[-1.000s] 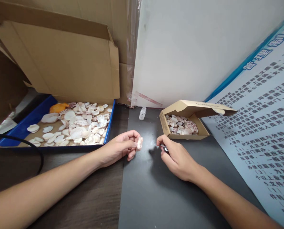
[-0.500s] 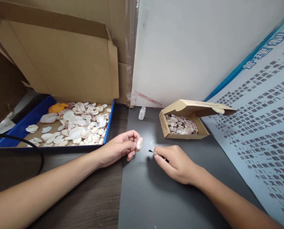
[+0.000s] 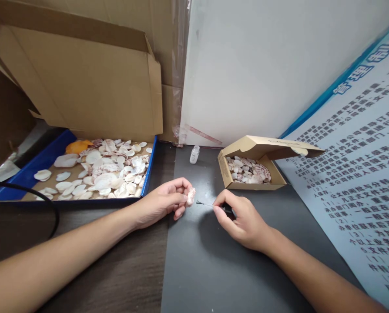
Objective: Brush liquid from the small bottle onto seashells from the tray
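In pinching hands [image 3: 166,198] [image 3: 242,217]: shell [image 3: 191,197], brush [image 3: 208,204].

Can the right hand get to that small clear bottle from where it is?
Probably yes: nothing visible stands between the right hand and the bottle, though its fingers already hold a thin brush, which may make grasping awkward.

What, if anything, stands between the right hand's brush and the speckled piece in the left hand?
Nothing visible: only a small gap separates the brush from the speckled piece. The bottle stands farther back, out of line.
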Demonstrator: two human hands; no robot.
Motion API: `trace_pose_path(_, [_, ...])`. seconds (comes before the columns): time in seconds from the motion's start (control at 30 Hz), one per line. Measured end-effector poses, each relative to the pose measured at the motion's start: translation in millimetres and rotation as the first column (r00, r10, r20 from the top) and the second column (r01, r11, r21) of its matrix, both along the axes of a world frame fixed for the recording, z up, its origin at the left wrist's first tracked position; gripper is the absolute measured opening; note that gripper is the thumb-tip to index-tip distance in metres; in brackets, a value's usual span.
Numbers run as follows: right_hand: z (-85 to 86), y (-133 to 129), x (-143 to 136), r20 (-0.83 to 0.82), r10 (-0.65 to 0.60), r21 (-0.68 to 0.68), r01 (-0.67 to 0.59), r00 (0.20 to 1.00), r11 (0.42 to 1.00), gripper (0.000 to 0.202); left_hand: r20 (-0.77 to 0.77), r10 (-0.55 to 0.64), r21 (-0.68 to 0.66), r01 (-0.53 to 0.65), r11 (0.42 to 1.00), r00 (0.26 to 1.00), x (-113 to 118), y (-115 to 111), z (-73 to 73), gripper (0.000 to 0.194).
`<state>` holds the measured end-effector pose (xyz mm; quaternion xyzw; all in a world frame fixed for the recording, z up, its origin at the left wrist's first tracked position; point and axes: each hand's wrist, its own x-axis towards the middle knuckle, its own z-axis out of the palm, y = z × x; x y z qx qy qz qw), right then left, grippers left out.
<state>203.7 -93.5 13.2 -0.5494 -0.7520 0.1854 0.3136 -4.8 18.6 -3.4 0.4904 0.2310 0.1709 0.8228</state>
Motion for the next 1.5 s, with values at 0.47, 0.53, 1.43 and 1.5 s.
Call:
trace_pose_path(0.47, [-5.2,1.3,-2.1,0.086,-0.111,0.039,0.108,0.990,0.993,0.011,-0.005,-0.076,0.112,0.076,0.991,0.997,-0.7,0.1,-1.3,0.023])
trace_pose_path(0.53, [-4.7,0.4,-2.0,0.051,-0.084,0.061,0.081,0.995,0.995,0.012,-0.003,-0.071,0.109,0.070,0.992,0.998,-0.7,0.0,-1.5,0.023])
trace_pose_path(1.43, [-3.2,-2.6,1.0,-0.012,0.072,0.052,-0.071,0.997,0.996,0.017,-0.015,-0.055,0.118,0.057,0.991,0.998,0.2,0.0,1.4,0.018])
trace_pose_path(1.5, [-4.5,-1.9,-0.2,-0.011,0.051,0.055,-0.050,0.999,0.997,0.015,-0.023,-0.053,0.119,0.055,0.991,0.998,0.3,-0.2,1.7,0.018])
